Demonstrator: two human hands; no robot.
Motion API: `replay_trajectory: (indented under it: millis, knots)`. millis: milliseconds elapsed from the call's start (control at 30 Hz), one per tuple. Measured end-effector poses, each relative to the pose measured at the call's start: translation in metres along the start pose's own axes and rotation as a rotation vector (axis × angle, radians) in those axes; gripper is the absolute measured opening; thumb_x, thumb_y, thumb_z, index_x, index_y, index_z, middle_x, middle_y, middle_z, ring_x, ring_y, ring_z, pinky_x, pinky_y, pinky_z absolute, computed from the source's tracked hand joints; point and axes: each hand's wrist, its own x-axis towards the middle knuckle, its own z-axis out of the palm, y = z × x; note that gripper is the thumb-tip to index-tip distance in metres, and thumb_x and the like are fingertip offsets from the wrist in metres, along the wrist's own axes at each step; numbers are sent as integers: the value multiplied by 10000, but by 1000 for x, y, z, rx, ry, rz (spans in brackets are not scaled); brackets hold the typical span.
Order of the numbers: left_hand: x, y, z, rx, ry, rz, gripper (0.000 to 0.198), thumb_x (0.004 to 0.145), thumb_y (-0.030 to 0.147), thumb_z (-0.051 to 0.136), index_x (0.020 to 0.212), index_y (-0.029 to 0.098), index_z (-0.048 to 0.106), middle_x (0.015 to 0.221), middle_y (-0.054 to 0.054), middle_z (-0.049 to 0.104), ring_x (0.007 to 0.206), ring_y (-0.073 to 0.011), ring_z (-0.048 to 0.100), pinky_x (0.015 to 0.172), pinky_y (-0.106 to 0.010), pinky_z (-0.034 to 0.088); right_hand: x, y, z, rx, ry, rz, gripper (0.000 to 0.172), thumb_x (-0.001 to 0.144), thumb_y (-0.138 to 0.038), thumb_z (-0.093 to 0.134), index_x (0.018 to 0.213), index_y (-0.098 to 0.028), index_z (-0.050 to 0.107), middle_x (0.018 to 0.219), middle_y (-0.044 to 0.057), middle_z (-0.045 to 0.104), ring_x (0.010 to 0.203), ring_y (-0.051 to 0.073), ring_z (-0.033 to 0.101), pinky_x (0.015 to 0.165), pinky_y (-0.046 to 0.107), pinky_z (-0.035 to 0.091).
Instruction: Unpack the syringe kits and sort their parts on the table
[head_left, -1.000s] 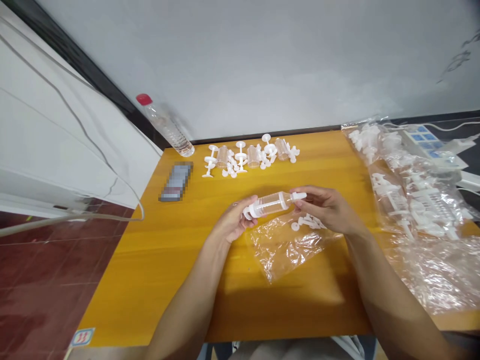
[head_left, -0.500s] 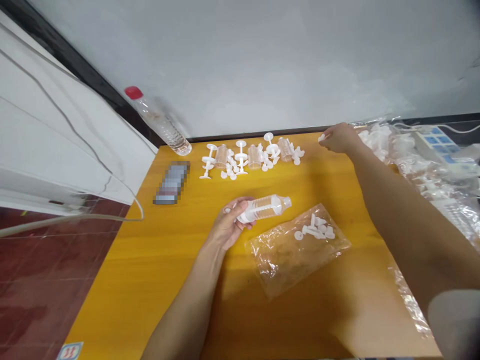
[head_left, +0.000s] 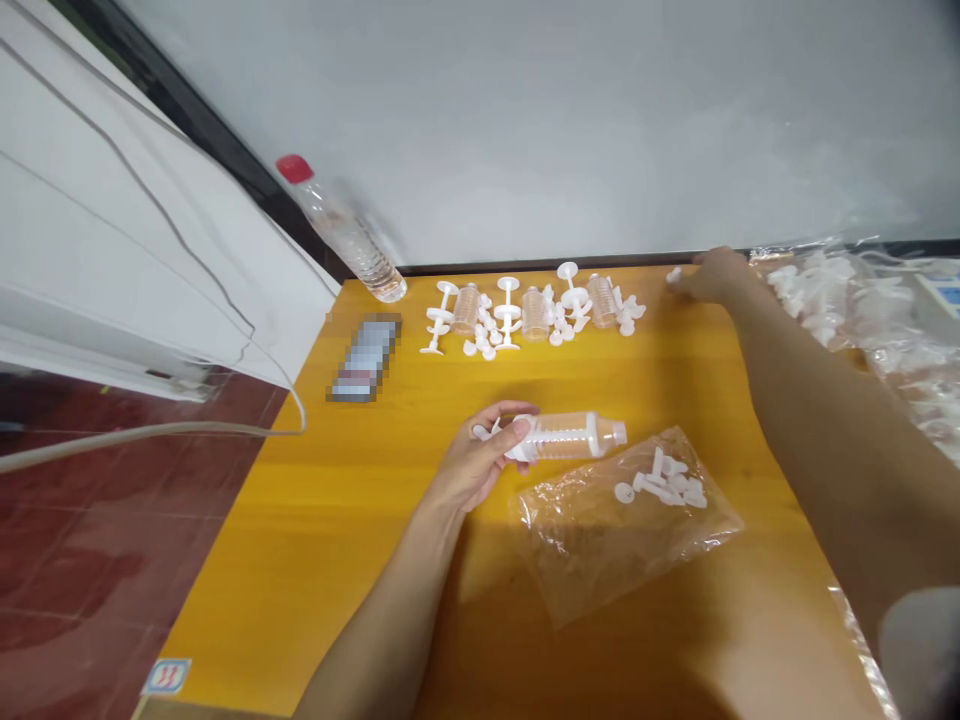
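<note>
My left hand (head_left: 487, 455) is closed around the back end of a clear plastic syringe (head_left: 566, 436). It has a ridged barrel, white collars and a pale tip pointing right; a white part sticks out behind the fingers. At the back right of the table, my right hand (head_left: 716, 277) is closed with a small white plastic piece (head_left: 674, 275) at its fingertips; its exact shape is too small to tell. Below the syringe lies a clear plastic bag (head_left: 600, 560), with several small white pieces (head_left: 667, 480) on or in it.
Along the back edge stand clear barrels (head_left: 534, 313), white plungers (head_left: 508, 312) and small white parts (head_left: 484, 325) in groups. A red-capped water bottle (head_left: 352, 240) and a blurred phone (head_left: 365, 358) are at left. Bagged white parts (head_left: 832, 300) pile up at right.
The view has shifted, so the table's things appear farther right. My left hand has turned the syringe closer to level. My right hand stays at the back with the small white piece.
</note>
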Motion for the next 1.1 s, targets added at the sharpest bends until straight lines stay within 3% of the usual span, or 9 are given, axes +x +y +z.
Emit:
replay_trajectory:
  millis: [100,233,367,500,633,733,833,967,1100]
  knots:
    - [4,3,8,18,124,147,501,616,487,959,950,172,759,854,-24,720,669,-114,664,590,-218,578,-50,5,-24,253,-193,68,513,854,-489,789,1168,-85,774,983,214,756,938,261,703,851,413,526]
    - [18,8,44,81,194,392,379,708,414,922,999,229,767,898,2,720,779,-116,666,742,-234,592,-142,-6,-33,740,-738,-215,595,811,-705,755,959,-133,821,1095,202,761,930,274,738,852,409,622]
    - [27,8,89,216,96,557,365,797,382,873,1122,260,762,929,-3,728,846,-142,674,817,-268,588,-191,-27,-12,1208,-683,-267,516,838,-701,741,996,-211,777,1109,110,767,1053,257,730,980,413,617]
    - [27,4,102,277,35,546,395,846,420,826,1207,281,748,954,-11,717,910,-173,688,869,-314,600,-171,-11,-14,1493,-356,-6,360,964,-562,639,890,-211,657,1059,90,746,1048,234,732,966,396,623]
    - [46,18,100,180,69,465,329,907,362,740,1220,269,711,1066,-30,715,975,-161,690,913,-321,596,-130,28,-37,1232,-66,163,340,990,-514,622,855,-203,590,927,90,705,877,212,744,838,381,637]
    - [83,34,119,209,-3,423,279,956,268,615,1229,228,656,1129,-49,708,991,-145,698,936,-316,578,-105,43,-42,739,-79,165,472,948,-611,651,788,-167,623,807,113,689,754,200,712,803,377,610]
    - [130,42,153,549,33,479,247,947,231,587,1190,221,629,1084,-46,713,951,-164,702,904,-322,562,-82,42,-31,325,-166,80,588,969,-683,557,723,-157,650,689,111,670,741,220,697,879,416,573]
    - [180,35,191,1153,155,590,221,917,376,676,1070,220,645,1027,-97,732,1053,-297,682,958,-435,496,-57,37,-11,134,-101,2,571,1009,-627,495,748,-149,667,708,151,675,895,314,712,925,450,541]
    - [207,21,206,1374,181,569,367,922,551,651,1064,213,663,1044,-175,748,1154,-392,657,1027,-516,396,-46,38,8,131,-41,-6,573,1026,-608,461,867,-108,690,877,226,707,1063,375,690,944,437,519]
